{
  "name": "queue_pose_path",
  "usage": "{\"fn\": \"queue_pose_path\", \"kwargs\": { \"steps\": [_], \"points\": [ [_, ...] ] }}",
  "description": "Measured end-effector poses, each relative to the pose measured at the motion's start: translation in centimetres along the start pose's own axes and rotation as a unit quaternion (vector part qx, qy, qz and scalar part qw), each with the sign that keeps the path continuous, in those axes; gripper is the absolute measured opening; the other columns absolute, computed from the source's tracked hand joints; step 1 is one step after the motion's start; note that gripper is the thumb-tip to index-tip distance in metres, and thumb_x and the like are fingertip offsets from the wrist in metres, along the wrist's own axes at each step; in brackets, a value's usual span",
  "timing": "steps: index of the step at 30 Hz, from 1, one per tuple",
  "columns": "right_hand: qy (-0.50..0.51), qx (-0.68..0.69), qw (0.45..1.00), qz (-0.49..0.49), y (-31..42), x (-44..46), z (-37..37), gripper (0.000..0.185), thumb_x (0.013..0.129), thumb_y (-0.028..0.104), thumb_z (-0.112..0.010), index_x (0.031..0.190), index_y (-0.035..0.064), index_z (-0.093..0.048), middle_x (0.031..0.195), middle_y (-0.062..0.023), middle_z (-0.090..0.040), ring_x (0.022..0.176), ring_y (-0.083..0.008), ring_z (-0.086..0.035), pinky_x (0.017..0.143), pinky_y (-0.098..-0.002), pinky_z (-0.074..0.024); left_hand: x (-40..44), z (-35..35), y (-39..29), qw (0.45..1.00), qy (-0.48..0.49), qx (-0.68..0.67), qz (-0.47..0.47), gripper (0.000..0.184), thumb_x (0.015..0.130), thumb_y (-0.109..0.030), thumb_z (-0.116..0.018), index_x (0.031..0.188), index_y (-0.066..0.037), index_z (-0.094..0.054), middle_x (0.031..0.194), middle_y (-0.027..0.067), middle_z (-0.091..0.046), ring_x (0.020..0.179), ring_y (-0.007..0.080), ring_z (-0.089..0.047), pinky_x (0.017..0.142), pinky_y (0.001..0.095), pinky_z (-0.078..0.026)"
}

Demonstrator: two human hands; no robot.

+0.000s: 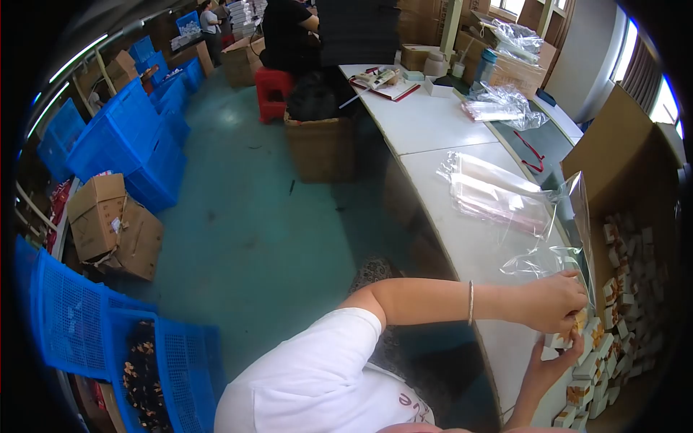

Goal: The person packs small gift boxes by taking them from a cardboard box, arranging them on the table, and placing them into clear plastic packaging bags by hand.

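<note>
My left hand [554,302], with a bracelet on the wrist, reaches across the table to the edge of the large carton. Its fingers are closed at a small white box with an orange-brown print [580,322], partly covered by the hand. Just below it, my right hand [552,366] has thumb and fingers closed around a small white box [556,340]. The fingers hide much of both boxes, and I cannot tell whether they touch. More such boxes [588,368] lie beside my right hand. A clear plastic bag [541,261] lies just beyond my left hand.
A large open carton [613,144] holding many small boxes stands at right. Clear bags [498,195] lie on the white table [426,148]; a bottle [485,66] stands farther back. Blue crates [72,310] line the left. A red stool [273,94] holds a seated person.
</note>
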State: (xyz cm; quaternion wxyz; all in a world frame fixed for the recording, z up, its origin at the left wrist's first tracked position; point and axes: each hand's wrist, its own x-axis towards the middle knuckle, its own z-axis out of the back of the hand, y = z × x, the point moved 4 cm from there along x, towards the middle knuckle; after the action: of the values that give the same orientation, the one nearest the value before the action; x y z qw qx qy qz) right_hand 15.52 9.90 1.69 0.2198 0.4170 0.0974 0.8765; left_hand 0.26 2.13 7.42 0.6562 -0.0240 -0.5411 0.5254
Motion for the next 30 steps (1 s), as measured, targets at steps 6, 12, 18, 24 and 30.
{"fn": "queue_pose_path", "kwargs": {
  "steps": [6,12,18,24,30],
  "points": [
    [0.133,0.516,0.769,-0.353,0.7,0.1,-1.1,0.065,0.087,0.007,-0.07,0.141,0.0053,-0.032,0.141,-0.0113,-0.041,0.116,-0.0234,-0.051,0.091,-0.0338,-0.0467,-0.8,-0.3,-1.0,0.997,0.044,0.04,-0.053,0.013,0.077,-0.012,-0.06,0.072,0.001,-0.059,0.079,0.0145,-0.059,0.083,0.0322,-0.06,0.11,0.0493,-0.033],
    [0.068,0.055,0.993,-0.084,-3.2,-0.3,-0.9,0.067,0.086,0.007,-0.07,0.143,0.0046,-0.033,0.142,-0.0117,-0.041,0.119,-0.0227,-0.05,0.093,-0.0316,-0.0457,-1.2,1.4,-1.7,0.997,0.003,0.05,-0.051,0.014,0.078,-0.011,-0.059,0.071,0.0,-0.058,0.077,0.0149,-0.058,0.082,0.031,-0.059,0.1,0.0441,-0.039],
    [0.21,0.265,0.92,-0.198,-1.6,-1.2,-0.8,0.081,0.079,0.002,-0.074,0.147,0.0023,-0.029,0.146,-0.0147,-0.038,0.133,-0.0231,-0.039,0.107,-0.0336,-0.034,-1.2,-0.7,-1.3,0.998,0.04,-0.043,0.0,0.016,0.084,-0.014,-0.057,0.078,0.0,-0.055,0.079,0.0155,-0.057,0.084,0.0339,-0.054,0.087,0.0428,-0.043],
    [0.059,0.055,0.996,0.038,-2.9,-0.9,-1.3,0.082,0.075,0.001,-0.076,0.144,0.0021,-0.033,0.14,-0.014,-0.045,0.134,-0.0255,-0.041,0.11,-0.0361,-0.0309,-0.9,-1.3,-2.6,0.992,0.062,-0.107,0.01,0.015,0.087,-0.013,-0.056,0.082,0.0,-0.052,0.083,0.0162,-0.057,0.088,0.0347,-0.053,0.084,0.0427,-0.044],
    [0.144,0.379,0.893,-0.196,-1.3,-0.8,-2.1,0.069,0.079,0.0,-0.073,0.139,0.0014,-0.039,0.13,-0.0155,-0.052,0.121,-0.028,-0.052,0.101,-0.0364,-0.0397,-1.2,-1.1,-3.1,0.996,0.051,-0.045,-0.05,0.016,0.088,-0.015,-0.057,0.085,0.0,-0.053,0.085,0.0161,-0.059,0.091,0.0345,-0.054,0.085,0.043,-0.044]
  ]
}}
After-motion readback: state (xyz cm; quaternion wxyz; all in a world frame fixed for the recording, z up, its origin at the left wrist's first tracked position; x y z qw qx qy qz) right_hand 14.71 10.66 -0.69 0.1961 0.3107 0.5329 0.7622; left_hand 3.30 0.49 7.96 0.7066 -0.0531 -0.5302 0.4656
